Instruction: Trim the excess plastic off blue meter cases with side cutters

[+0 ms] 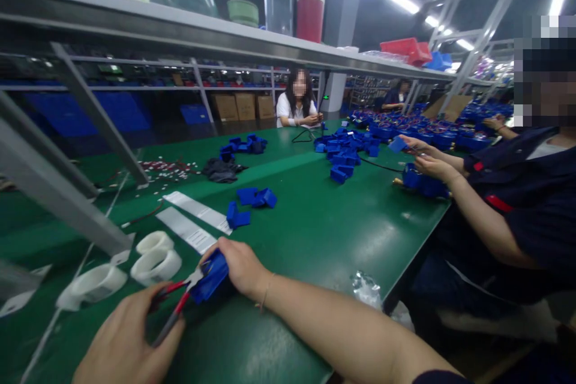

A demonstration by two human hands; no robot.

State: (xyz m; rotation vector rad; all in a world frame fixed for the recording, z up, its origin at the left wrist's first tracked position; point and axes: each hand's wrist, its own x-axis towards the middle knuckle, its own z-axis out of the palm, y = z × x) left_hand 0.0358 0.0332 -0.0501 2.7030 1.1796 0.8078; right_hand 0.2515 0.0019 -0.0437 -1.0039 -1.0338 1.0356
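My left hand (128, 336) is closed around the red-and-black handles of a pair of pliers (179, 305), which could be cutters. Their metal jaws touch the near end of a blue plastic part (211, 279). My right hand (245, 267) grips that part from its far side, tilted over the green table; the fingers behind it are partly hidden. Just beyond my hands lie two white label strips (186, 230) and a few more blue plastic parts (252, 198). Rolls of white tape (157, 264) stand to the left, near the pliers.
A grey shelf (180, 27) on slanted metal posts spans overhead, carrying bottles. A dark cloth (222, 169) and small red-and-white pieces (168, 168) lie farther back. Piled blue parts (344, 150) sit mid-table. A co-worker's hands (427, 156) work at the right; another person sits opposite.
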